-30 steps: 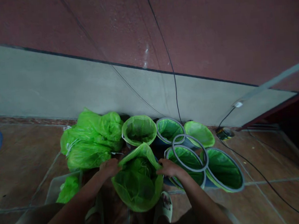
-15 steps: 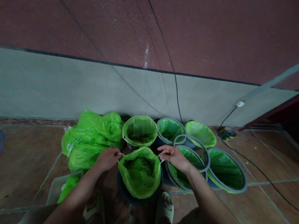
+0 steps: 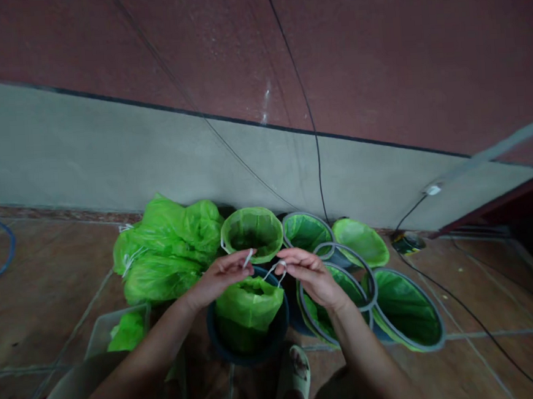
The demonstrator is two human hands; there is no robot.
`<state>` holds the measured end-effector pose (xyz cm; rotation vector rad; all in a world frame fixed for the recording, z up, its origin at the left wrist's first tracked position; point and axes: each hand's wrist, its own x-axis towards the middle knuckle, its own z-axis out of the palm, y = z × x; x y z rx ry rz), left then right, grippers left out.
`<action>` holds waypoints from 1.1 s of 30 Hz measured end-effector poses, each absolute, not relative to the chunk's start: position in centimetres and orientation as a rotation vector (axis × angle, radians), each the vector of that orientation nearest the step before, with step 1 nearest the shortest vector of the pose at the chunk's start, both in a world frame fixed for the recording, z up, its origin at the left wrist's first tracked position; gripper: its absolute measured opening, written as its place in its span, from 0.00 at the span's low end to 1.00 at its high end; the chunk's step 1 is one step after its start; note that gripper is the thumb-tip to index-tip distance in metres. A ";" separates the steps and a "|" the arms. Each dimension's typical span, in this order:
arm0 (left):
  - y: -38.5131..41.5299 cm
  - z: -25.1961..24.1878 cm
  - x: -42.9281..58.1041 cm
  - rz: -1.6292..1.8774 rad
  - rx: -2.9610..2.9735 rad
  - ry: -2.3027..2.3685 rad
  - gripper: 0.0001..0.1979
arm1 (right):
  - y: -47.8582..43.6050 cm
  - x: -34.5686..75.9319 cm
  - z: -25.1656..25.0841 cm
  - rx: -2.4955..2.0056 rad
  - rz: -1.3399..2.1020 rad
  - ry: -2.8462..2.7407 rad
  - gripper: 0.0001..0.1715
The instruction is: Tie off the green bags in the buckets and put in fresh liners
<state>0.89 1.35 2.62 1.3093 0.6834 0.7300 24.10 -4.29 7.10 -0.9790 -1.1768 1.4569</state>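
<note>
Left hand point(image 3: 220, 278): thumb and fingertips pinching a white cord point(image 3: 248, 258).
Right hand point(image 3: 309, 273): fingers bent, gripping a white drawstring point(image 3: 278, 266); can't tell from here if both join.
Green bag point(image 3: 250, 311): inside the blue bucket point(image 3: 220, 349), right below both hands.
Bag mouth: wide a moment ago, now narrower; hands have come closer together above it.
Upshot: bag top looks partly gathered, not fully closed.

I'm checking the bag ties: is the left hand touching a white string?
Touching: the head view shows the white string lying across the fingers of the left hand, with no gap visible.
</note>
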 end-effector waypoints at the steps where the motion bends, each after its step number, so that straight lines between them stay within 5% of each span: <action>1: 1.2 2.5 1.1 0.696 1.374 0.674 0.30 | -4.4 23.6 7.1 -0.964 1.487 -1.231 0.15; 6: -0.4 1.9 3.1 0.474 1.715 0.668 0.13 | -4.0 20.7 6.6 -0.891 1.570 -1.448 0.14; 13: -0.2 0.0 4.1 0.491 1.477 0.812 0.22 | -1.4 21.1 2.6 -1.315 1.135 -1.406 0.08; 21: 0.3 -0.7 3.8 0.558 1.262 0.900 0.26 | -2.1 20.7 -0.2 -1.346 1.289 -1.457 0.09; 26: 0.5 -0.6 3.7 0.624 1.218 1.005 0.23 | -1.9 20.8 0.1 -1.564 1.140 -1.443 0.06; 33: 1.0 -0.2 3.0 0.648 1.289 0.952 0.12 | -2.3 21.1 0.8 -1.485 1.597 -1.415 0.05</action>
